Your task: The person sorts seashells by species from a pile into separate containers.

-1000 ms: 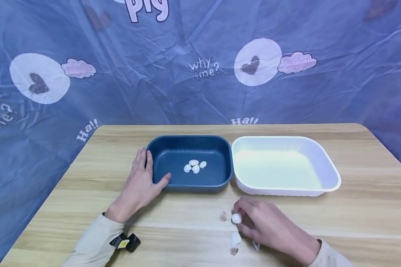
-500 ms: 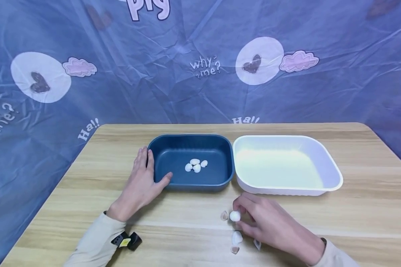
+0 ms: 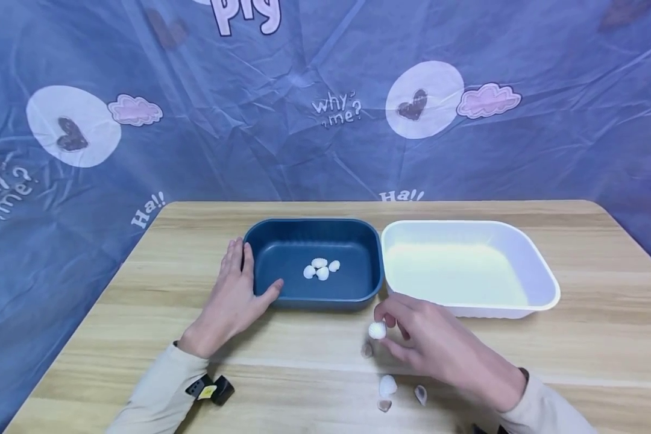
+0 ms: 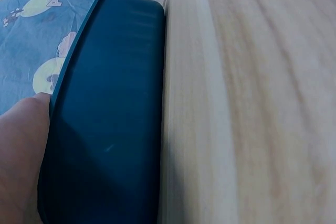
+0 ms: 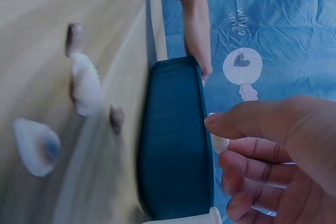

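Observation:
Between thumb and fingertips my right hand [image 3: 439, 343] pinches a white ribbed seashell [image 3: 377, 330], raised above the table just in front of the two trays. In the right wrist view most of that shell [image 5: 220, 144] hides behind the fingers. My left hand [image 3: 229, 298] rests on the left end of the dark blue tray [image 3: 325, 304], its fingers straight along the side and the thumb over the near rim. Several white seashells [image 3: 322, 273] lie together inside this tray. On the table, below the right hand, are a brown shell [image 3: 367, 349] and a white shell [image 3: 387, 385].
A white tray [image 3: 539, 280] stands against the blue tray's right side, with no shells visible in it. Near the front lie a small brown shell [image 3: 384, 405] and a greyish-white shell [image 3: 421, 395]. Behind the wooden table [image 3: 141, 313] hangs a blue printed cloth [image 3: 282, 138].
My right hand has lifted the white seashell off the table and moved it slightly up toward the trays. My left hand stays on the blue tray. The head view has shifted slightly.

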The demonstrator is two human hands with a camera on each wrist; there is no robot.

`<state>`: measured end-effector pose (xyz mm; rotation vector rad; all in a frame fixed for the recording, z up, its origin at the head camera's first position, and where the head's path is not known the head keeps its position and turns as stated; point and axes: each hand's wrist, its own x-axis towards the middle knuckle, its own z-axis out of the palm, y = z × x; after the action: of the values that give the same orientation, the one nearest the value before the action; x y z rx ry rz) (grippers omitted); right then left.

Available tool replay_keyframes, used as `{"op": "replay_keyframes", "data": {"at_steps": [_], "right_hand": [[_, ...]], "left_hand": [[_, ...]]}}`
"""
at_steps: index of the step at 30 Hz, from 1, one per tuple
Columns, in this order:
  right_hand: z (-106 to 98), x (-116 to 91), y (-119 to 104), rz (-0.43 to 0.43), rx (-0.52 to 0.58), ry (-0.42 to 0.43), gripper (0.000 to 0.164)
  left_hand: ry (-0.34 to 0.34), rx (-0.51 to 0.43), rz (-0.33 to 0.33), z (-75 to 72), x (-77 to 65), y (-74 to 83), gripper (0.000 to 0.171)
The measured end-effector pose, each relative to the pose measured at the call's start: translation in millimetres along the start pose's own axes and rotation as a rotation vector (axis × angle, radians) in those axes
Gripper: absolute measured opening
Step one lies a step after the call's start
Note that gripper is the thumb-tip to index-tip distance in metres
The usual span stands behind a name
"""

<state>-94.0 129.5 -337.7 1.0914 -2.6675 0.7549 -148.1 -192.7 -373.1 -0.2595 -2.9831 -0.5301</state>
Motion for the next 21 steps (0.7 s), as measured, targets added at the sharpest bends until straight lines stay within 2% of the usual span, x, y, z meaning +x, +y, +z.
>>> {"op": "replay_keyframes", "data": {"at_steps": [7,14,21], "right_hand": [[-3.8,13.8,2.3,-0.066,-0.029,0.057,0.025],[-3.7,37.0,0.8,-0.064,-0.035,0.019,0.02],[6.9,64.8,2.7,-0.047,-0.038,0.013,0.021]], "left_hand": [[0.001,0.006,0.005,-1.3,0.7,1.7,0.098],[0.002,0.011,0.005,0.0,-0.4,-0.7,0.1],[0.017,0.016,0.015,-0.3,-0.7,-0.5,0.1]]}}
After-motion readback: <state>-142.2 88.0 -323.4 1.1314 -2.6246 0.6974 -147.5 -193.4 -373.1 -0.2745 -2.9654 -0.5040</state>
